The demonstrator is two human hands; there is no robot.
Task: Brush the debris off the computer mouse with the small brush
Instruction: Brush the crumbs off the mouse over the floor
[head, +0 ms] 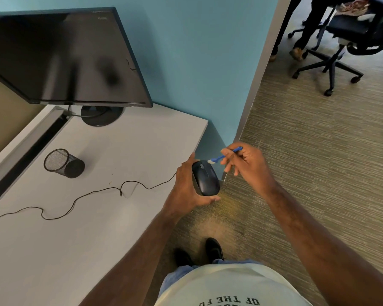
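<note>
The left hand [187,186] wraps the dark computer mouse [205,180] from its left side, fingers closed around the body and thumb under its near end, holding it in the air just past the desk's right edge, above the carpet. The right hand [249,163] pinches the small brush [224,156] between thumb and fingertips, closed on the blue handle; the white bristle head touches the mouse's far end, near the scroll wheel. The mouse is smooth, rounded and glossy, and its thin black cable [80,198] trails off left in loose curves across the desk [97,239], a flat pale grey top. On the desk stand 1 black wire-mesh cup [63,163], tilted in the wide-angle view, and a black monitor [64,58] with a dark screen on a round base. A teal partition wall [197,62] rises behind. The floor is ribbed grey-brown carpet [318,151]. Far right, a black wheeled office chair [349,47] stands well apart. Below, 2 dark shoes [213,249] show.
</note>
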